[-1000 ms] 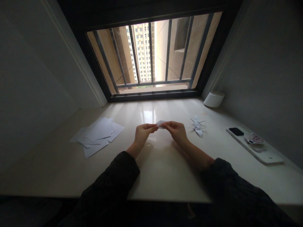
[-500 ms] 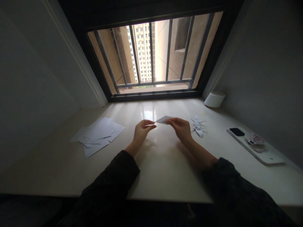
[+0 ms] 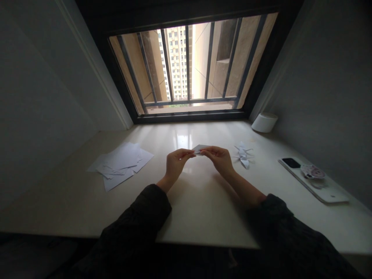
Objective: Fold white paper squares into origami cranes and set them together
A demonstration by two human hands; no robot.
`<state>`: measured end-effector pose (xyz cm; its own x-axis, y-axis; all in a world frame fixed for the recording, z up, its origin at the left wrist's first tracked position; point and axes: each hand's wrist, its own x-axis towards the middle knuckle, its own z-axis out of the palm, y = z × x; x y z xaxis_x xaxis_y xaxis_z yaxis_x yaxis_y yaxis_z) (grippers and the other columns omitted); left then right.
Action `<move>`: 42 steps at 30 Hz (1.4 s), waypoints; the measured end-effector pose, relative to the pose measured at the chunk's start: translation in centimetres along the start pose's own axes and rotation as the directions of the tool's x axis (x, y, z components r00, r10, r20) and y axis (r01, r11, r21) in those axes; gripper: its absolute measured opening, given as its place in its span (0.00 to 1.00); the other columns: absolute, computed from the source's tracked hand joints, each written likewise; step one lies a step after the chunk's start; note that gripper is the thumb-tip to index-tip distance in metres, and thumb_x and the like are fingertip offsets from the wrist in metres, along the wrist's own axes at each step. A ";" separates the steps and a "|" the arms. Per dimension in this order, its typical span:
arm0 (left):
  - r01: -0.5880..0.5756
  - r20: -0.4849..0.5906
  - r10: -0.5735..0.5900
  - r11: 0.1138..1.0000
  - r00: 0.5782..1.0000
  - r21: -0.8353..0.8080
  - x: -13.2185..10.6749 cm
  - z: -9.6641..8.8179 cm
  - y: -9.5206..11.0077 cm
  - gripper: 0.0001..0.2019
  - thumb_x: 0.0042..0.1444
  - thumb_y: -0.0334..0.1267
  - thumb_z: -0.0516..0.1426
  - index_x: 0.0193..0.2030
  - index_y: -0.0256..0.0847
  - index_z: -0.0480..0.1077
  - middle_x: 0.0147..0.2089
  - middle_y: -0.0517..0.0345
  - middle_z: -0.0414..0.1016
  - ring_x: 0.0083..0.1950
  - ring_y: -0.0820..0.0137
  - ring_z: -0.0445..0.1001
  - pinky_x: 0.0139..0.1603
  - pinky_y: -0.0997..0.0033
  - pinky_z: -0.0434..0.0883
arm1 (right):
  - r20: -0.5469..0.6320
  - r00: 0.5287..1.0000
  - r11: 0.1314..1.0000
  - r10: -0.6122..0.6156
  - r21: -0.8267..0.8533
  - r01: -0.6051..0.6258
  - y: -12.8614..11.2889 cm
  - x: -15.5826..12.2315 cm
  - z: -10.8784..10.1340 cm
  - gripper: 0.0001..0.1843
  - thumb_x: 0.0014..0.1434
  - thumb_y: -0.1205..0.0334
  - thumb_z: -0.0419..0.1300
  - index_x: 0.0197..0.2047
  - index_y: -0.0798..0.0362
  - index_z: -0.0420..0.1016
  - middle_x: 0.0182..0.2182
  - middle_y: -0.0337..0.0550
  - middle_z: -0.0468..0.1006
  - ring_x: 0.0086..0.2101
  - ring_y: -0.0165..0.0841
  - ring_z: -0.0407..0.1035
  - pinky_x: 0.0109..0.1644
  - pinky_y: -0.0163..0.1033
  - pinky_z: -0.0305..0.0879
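Between my two hands is a small piece of folded white paper [image 3: 201,147], held above the pale tabletop. My left hand [image 3: 177,161] pinches its left end between thumb and fingers. On the right side, my right hand [image 3: 217,157] grips the paper the same way, its fingertips close to those of the left. The fingers cover part of the paper, so its full shape is hidden. To the right of my right hand, small folded paper cranes [image 3: 243,155] lie in a row on the surface.
A loose pile of white paper sheets [image 3: 122,161] lies at the left. At the right rests a phone [image 3: 314,180] with a round decorated grip on its back. A white cylindrical object [image 3: 264,122] stands by the right wall, near the barred window [image 3: 188,69].
My left hand has moved slightly right and closed its pinch on the paper's left end. The right fingers have shifted toward the paper's middle, bringing the hands closer together.
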<state>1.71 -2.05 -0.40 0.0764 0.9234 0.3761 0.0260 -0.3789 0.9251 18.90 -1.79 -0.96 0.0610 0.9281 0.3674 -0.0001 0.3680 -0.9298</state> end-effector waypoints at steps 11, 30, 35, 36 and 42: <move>-0.007 -0.100 0.012 0.999 0.995 0.051 0.0 0.0 0.4 0.08 0.45 0.42 0.65 0.32 0.41 0.78 0.33 0.56 0.80 0.37 0.65 0.78 0.43 0.63 0.74 | -0.037 0.995 0.993 0.094 0.072 -0.092 -0.9 -0.6 0.7 0.10 0.44 0.55 0.69 0.30 0.49 0.82 0.26 0.40 0.81 0.30 0.35 0.74 0.40 0.44 0.71; -0.036 -0.149 0.044 0.998 0.988 0.053 -0.1 0.3 0.7 0.09 0.44 0.42 0.66 0.32 0.42 0.79 0.33 0.56 0.81 0.36 0.66 0.78 0.42 0.65 0.74 | -0.038 0.997 0.979 0.069 0.194 -0.061 -0.7 -0.5 0.9 0.12 0.42 0.59 0.71 0.33 0.49 0.80 0.29 0.39 0.82 0.32 0.34 0.75 0.43 0.44 0.71; 0.000 -0.136 0.002 1.000 0.991 0.018 -0.3 0.7 0.9 0.09 0.43 0.42 0.66 0.32 0.41 0.78 0.33 0.55 0.81 0.36 0.65 0.78 0.42 0.64 0.74 | -0.125 0.990 0.979 0.058 0.200 -0.032 -0.7 -0.7 1.2 0.07 0.45 0.58 0.69 0.28 0.50 0.79 0.27 0.38 0.81 0.30 0.33 0.74 0.42 0.43 0.71; 0.012 -0.136 -0.012 1.000 0.991 -0.005 -0.3 0.8 0.9 0.10 0.43 0.42 0.66 0.32 0.41 0.78 0.33 0.54 0.81 0.36 0.65 0.78 0.42 0.64 0.74 | -0.137 0.989 0.978 0.057 0.208 -0.028 -0.7 -0.7 1.3 0.07 0.44 0.58 0.69 0.28 0.50 0.79 0.27 0.38 0.81 0.31 0.33 0.74 0.42 0.43 0.71; 0.072 -0.144 -0.087 0.992 0.986 -0.108 -0.3 1.3 0.8 0.10 0.43 0.40 0.66 0.33 0.39 0.78 0.33 0.53 0.80 0.35 0.66 0.78 0.42 0.65 0.74 | -0.188 0.979 0.973 0.074 0.229 -0.030 -0.8 -0.9 1.6 0.08 0.44 0.58 0.69 0.29 0.51 0.79 0.29 0.40 0.81 0.32 0.34 0.75 0.43 0.44 0.72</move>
<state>2.98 -2.70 0.22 -0.0706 0.9519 0.2980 -0.0759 -0.3030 0.9500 17.23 -2.86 -0.56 0.2469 0.9257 0.2866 -0.2303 0.3433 -0.9105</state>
